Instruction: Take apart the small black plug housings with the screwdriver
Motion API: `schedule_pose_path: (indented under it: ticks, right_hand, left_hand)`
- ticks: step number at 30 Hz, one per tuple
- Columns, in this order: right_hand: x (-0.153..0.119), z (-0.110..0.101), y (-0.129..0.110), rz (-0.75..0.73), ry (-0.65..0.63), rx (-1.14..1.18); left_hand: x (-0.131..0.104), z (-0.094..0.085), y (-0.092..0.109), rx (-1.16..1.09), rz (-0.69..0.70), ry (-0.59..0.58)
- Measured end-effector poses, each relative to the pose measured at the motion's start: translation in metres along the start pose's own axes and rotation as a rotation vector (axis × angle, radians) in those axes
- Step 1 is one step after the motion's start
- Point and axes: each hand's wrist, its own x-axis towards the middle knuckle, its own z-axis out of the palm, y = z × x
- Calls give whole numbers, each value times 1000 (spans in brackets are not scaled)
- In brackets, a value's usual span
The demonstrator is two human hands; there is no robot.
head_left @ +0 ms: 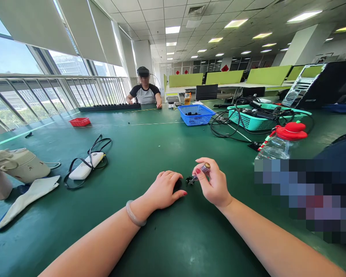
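My right hand is closed round the handle of a small screwdriver, which is clear purplish with a brass-coloured end. The tool slants down to the left, and its lower end meets a small black part on the green table. Just left of that part, my left hand, with a pale bangle on the wrist, curves over a dark rounded object. Its fingers and thumb wrap the sides of this object, which is mostly covered by the hand.
A white device with a black strap, a beige bag and a red tray lie left. Blue and green baskets, cables and a red-lidded bottle stand right. A person sits across the table.
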Motion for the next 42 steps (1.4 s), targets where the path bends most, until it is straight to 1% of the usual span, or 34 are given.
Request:
schedule_pose_path:
  ticks: [2, 4, 5, 7, 8, 11, 13, 16, 19, 24, 28, 31, 34, 36, 38, 40, 42]
  right_hand:
    - [3, -4, 3, -6, 120, 1]
    - [6, -7, 8, 29, 260, -12]
    - [8, -8, 11, 59, 284, -42]
    - [10, -7, 14, 121, 233, -118]
    - [10, -6, 15, 140, 180, -129]
    - [7, 0, 12, 127, 46, -40]
    - [5, 2, 10, 100, 25, 19]
    - [3, 0, 10, 93, 65, 57]
    - [6, -4, 17, 150, 151, 76]
    - [14, -7, 34, 294, 288, 209]
    - [17, -6, 41, 370, 331, 237]
    - [16, -6, 41, 416, 297, 253]
    - [14, -5, 40, 433, 256, 259]
    - [13, -4, 40, 425, 241, 257]
    - [13, -3, 39, 419, 221, 257]
    - [14, -1, 39, 426, 209, 261]
    - [14, 0, 41, 445, 213, 264]
  left_hand:
    - [1, 2, 1, -4, -15, 16]
    - [2, 4, 1, -5, -3, 4]
    - [3, 5, 0, 0, 5, -7]
    - [3, 6, -1, 19, 16, -24]
    - [3, 6, -1, 26, 19, -25]
    - [3, 6, -2, 22, 34, -25]
    - [3, 6, -3, 16, 56, -28]
    - [3, 5, -2, 24, 85, -29]
    - [2, 5, -2, 26, 85, -28]
    - [-5, 4, 1, 69, 15, -27]
    - [-17, -1, 4, 129, -33, -40]
    - [-37, -9, 0, 119, -41, -46]
    - [-73, -22, -18, 96, -80, -51]
    - [-103, -33, -40, 112, -159, -13]
    - [-134, -45, -67, 161, -264, 31]
    - [-162, -60, -97, 264, -409, 64]
    - [-186, -75, -123, 376, -540, 78]
